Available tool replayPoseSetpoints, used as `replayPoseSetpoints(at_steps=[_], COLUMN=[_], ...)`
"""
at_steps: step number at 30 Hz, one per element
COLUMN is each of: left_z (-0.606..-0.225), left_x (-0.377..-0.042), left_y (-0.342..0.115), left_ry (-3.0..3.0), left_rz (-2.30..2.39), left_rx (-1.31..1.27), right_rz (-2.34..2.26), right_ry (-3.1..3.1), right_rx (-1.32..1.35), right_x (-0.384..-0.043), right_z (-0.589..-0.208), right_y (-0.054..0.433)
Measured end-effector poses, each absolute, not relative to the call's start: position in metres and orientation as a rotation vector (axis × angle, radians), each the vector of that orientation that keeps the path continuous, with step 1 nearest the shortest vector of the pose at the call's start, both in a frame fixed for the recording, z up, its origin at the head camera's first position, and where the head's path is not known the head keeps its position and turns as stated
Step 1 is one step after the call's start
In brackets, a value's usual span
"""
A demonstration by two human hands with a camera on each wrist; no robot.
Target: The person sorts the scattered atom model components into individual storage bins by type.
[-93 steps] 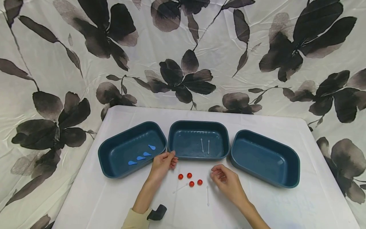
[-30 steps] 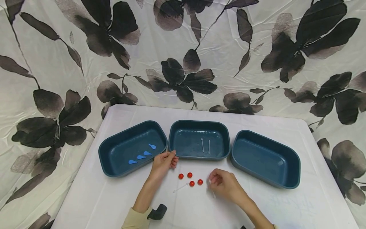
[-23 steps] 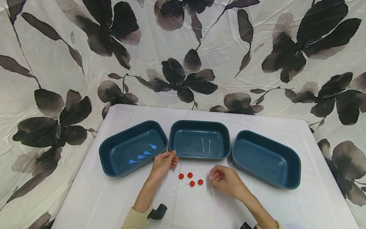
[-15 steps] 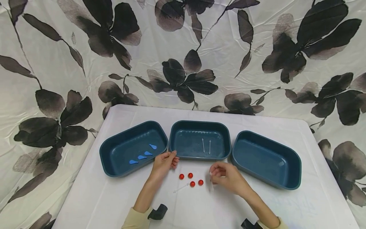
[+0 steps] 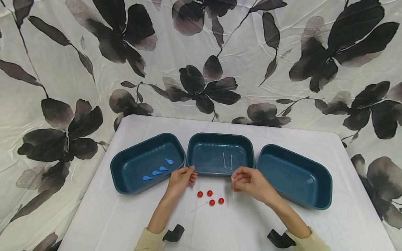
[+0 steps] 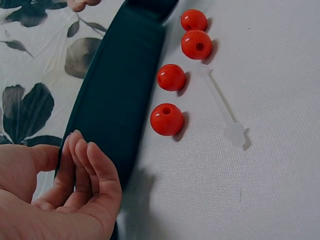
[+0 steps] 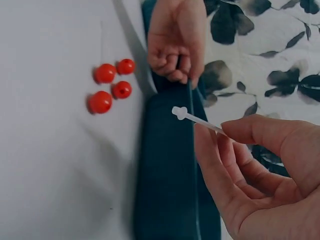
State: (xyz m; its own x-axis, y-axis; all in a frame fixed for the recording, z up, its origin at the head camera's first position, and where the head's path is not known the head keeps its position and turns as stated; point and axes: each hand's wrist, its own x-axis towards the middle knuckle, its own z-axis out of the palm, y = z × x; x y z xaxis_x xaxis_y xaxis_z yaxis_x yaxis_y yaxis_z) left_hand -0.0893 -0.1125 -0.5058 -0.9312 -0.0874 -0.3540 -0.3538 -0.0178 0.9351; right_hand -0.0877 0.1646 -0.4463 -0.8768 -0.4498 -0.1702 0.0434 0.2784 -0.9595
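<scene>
White stick [image 7: 202, 123] | pinched, right hand [image 5: 253, 183] | left hand [image 5: 180, 179] grips middle tray [image 5: 205, 157]

Two bare hands, left hand [image 5: 179, 180] and right hand [image 5: 255, 183]; forearms also bare up to the sleeve ends. Left sleeve [image 5: 151, 240] pale yellow-beige, plain, wrinkles barely readable. Right sleeve [image 5: 312, 242] same colour, also plain. Both sleeves cut off by the frame bottom in the head view. One black block at each sleeve end, on the inner side: left block [image 5: 174, 233] short and stubby with a rounded corner, right block [image 5: 279, 240] more angular. Lettering or screws too small to tell.
</scene>
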Motion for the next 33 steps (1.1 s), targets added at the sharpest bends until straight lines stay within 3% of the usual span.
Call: replayPoseSetpoints(at_steps=[33], left_z=[-0.505], left_x=[-0.089], left_y=[-0.113], left_ry=[2.078], left_rz=[2.04], left_rx=[-0.485], right_rz=[-1.755], right_ry=[2.015], right_rx=[-0.187], right_x=[-0.147], right_z=[-0.429], right_y=[0.161])
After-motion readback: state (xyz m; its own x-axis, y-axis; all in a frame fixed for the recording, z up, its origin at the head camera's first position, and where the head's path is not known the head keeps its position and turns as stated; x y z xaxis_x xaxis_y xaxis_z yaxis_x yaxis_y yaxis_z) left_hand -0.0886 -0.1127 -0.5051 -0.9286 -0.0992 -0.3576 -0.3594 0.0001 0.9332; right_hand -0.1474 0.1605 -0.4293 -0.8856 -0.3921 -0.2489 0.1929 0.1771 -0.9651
